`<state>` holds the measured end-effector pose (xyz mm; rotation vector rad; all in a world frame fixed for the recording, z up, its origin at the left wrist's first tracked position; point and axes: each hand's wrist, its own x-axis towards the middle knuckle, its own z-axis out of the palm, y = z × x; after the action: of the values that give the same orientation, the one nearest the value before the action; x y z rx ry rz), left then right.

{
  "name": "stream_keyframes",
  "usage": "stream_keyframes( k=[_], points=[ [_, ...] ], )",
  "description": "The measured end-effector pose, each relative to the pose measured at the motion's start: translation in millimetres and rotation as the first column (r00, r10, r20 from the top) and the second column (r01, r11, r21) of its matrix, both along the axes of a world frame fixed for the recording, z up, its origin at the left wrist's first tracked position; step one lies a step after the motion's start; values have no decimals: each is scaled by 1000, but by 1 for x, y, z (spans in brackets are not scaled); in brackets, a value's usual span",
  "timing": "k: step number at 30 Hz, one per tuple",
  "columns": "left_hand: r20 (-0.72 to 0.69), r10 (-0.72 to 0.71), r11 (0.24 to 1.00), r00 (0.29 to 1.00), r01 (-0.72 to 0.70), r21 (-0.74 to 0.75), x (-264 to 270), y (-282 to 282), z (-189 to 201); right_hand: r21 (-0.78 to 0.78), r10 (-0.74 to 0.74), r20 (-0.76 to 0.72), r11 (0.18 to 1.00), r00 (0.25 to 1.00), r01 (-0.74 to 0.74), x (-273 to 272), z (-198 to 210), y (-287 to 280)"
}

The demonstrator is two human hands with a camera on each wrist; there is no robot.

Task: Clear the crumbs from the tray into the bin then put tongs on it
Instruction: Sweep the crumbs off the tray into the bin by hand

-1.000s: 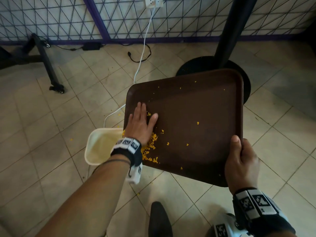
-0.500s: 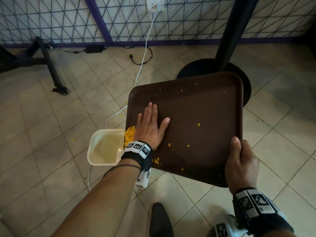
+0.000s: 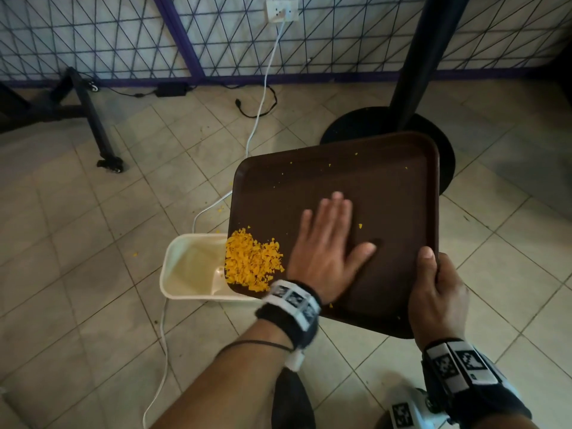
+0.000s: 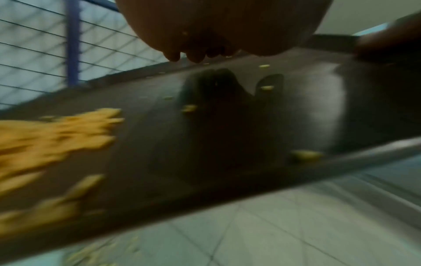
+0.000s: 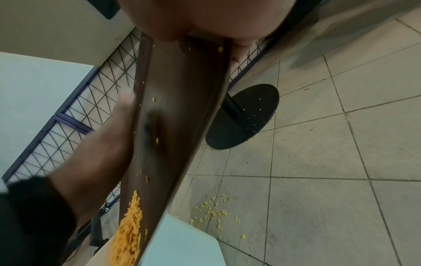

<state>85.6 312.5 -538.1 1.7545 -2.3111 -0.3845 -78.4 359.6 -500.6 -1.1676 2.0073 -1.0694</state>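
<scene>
A dark brown tray [image 3: 393, 187] is held tilted above a cream bin [image 3: 185, 267] on the floor. My right hand [image 3: 433, 292] grips the tray's near right corner, thumb on the rim. With straight fingers, my left hand [image 3: 328, 243] lies flat on the tray's middle. A heap of orange crumbs [image 3: 250, 264] sits at the tray's lower left corner, over the bin's edge; the heap [image 5: 127, 232] shows in the right wrist view too. A few stray crumbs [image 3: 360, 226] dot the tray [image 4: 227, 126]. No tongs are in view.
A black table pole on a round base [image 3: 349, 128] stands behind the tray. A white cable [image 3: 260, 109] runs from a wall socket past the bin. Spilled crumbs [image 5: 212, 214] lie on the tiled floor. A black wheeled stand leg [image 3: 102, 144] is at the left.
My left hand has slid right, from the tray's lower left corner to its middle, uncovering the crumb heap at that corner. The right hand keeps its grip.
</scene>
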Motion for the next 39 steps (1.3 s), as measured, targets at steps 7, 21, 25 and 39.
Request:
stream_keyframes(
  k=[7,21,25,39],
  points=[
    [95,96,987,991,-107,124,17,34,-32,-15,3,11,1000,1000,-3,-1,-1,0],
    [158,88,978,984,-116,173,58,37,-34,-27,9,-5,1000,1000,-9,0,-1,0],
    [218,186,937,958,-239,254,80,50,-55,-28,-1,-13,1000,1000,1,-2,-1,0],
    [188,283,900,940,-328,286,153,-21,-59,-17,10,-5,1000,1000,-10,0,4,-1]
  ],
)
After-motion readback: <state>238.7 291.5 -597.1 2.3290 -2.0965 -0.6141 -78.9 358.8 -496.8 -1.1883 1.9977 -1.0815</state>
